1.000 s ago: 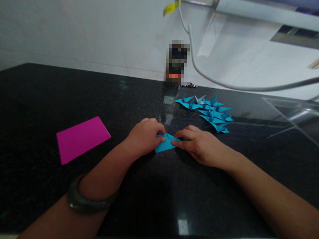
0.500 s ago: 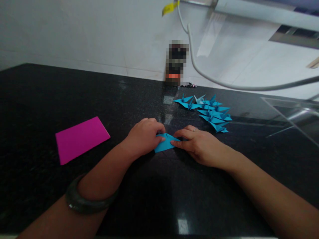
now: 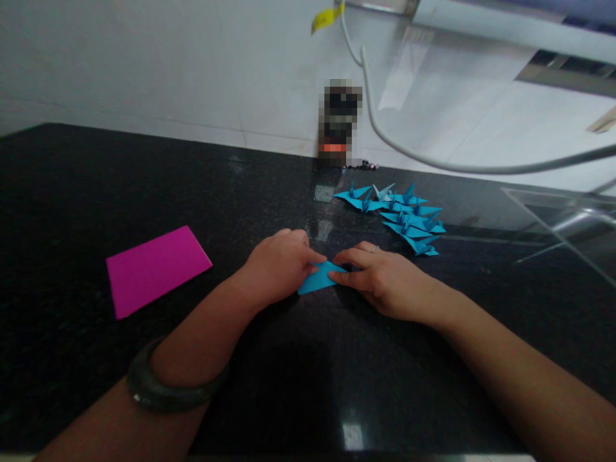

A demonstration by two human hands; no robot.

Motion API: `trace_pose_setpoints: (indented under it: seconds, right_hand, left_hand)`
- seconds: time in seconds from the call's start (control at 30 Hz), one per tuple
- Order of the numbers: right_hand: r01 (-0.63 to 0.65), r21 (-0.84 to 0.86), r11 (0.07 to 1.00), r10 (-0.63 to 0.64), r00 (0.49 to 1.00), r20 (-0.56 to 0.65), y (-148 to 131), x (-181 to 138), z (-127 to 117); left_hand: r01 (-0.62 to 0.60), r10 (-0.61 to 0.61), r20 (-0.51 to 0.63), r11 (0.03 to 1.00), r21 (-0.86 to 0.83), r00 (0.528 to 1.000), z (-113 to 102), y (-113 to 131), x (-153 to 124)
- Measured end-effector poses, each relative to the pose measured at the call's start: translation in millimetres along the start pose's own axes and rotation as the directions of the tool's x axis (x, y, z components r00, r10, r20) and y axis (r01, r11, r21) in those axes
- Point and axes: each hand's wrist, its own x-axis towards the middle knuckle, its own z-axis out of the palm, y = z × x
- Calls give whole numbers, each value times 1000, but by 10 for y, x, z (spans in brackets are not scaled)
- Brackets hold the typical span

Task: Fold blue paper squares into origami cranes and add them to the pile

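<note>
A small folded piece of blue origami paper lies on the black countertop between my hands. My left hand is closed on its left side, the thumb and fingers along the upper edge and hiding part of it. From the right, my right hand grips the pointed corner, forefinger above and thumb lying on the paper. Beyond my right hand, several folded blue paper cranes sit in a cluster, a paler one among them. To the left of my left hand rests a magenta pad of paper.
The glossy black countertop runs back to a white wall. Against the wall stands a pixelated object with a beaded string beside it. A grey cable hangs at the right, above a clear sheet.
My left forefinger and thumb have slid slightly right along the paper's upper edge, covering its peak. My right hand has stayed almost in place.
</note>
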Motion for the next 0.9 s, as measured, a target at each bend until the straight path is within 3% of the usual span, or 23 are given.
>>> trace_pose_setpoints:
  seconds: [0.33, 0.57, 0.9]
  right_hand:
    - [1, -1, 1000, -1, 1000, -15, -12, 2, 3]
    - [-2, -14, 1000, 2, 1000, 0, -8, 0, 0]
    - [-16, -14, 1000, 16, 1000, -7, 13, -7, 15]
  left_hand:
    - [61, -67, 21, 971, 231, 998, -31, 112, -62]
    - [-29, 19, 47, 979, 201, 999, -54, 138, -101]
    - [36, -46, 39, 973, 229, 998, -49, 170, -136]
